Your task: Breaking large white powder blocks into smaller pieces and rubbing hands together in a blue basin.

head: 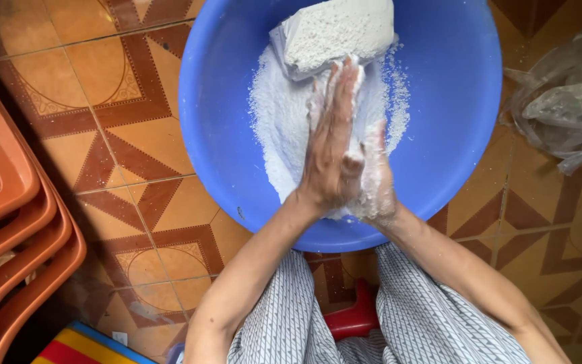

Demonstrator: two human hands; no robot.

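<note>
A big blue plastic basin (453,114) stands on the tiled floor in front of me. White powder (281,114) is heaped in it, and a pale rectangular block (338,30) lies at the far side on the powder. Both my hands are pressed palm to palm over the basin. My left hand (331,145) lies on top with fingers straight, pointing at the block. My right hand (375,178) is under it and coated in white powder. Whether powder is held between the palms is hidden.
Stacked orange plastic chairs (15,229) stand at the left. A crumpled clear plastic bag (567,108) lies at the right on the brown patterned floor tiles (129,135). A red stool (355,317) shows between my knees, and a striped mat (82,347) at the bottom left.
</note>
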